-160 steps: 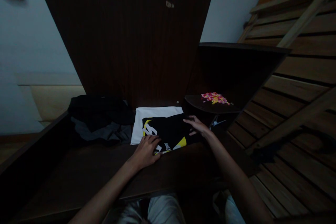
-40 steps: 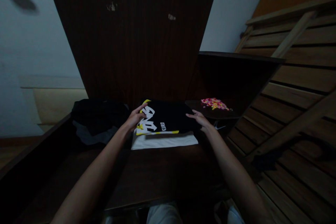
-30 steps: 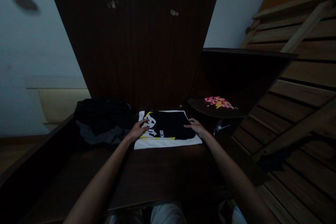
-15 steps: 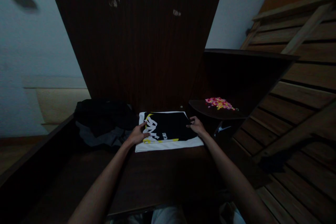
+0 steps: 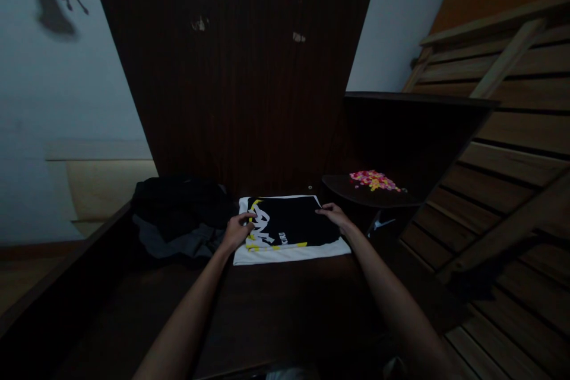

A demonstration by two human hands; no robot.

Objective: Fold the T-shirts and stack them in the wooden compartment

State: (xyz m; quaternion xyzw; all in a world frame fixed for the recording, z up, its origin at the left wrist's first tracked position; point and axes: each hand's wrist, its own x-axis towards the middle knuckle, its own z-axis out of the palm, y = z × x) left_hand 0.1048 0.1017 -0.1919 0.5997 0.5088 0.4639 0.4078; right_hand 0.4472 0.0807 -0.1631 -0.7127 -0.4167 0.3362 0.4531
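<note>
The left hand (image 5: 238,231) and right hand (image 5: 335,215) are at opposite sides of a folded black garment (image 5: 303,217), probably a T-shirt with white and yellow print. The left hand's thumb and forefinger stand apart over its left edge; the right hand's fingertips meet its right edge. Whether either hand pinches the fabric or merely rests on it, I cannot tell in this dim light.

The black garment lies flat on a folded white cloth (image 5: 289,256), which shows along the left, near and far sides. Both are on the dark bench (image 5: 267,303), in front of an upright wooden panel (image 5: 258,83). Just left is a loose heap of black and grey clothing (image 5: 178,234); to the right, small pink, red and yellow pieces (image 5: 374,180) are piled on a corner shelf (image 5: 351,193).

The black garment looks soft and thin, so uneven pulling by the hands could skew it on the white cloth or loosen its folds. Pushing both sides inward would probably ruck up the middle. If the fingers caught the white layer too, it could be dragged or creased. A rightward sweep of the right arm might knock the coloured pieces off the shelf.
</note>
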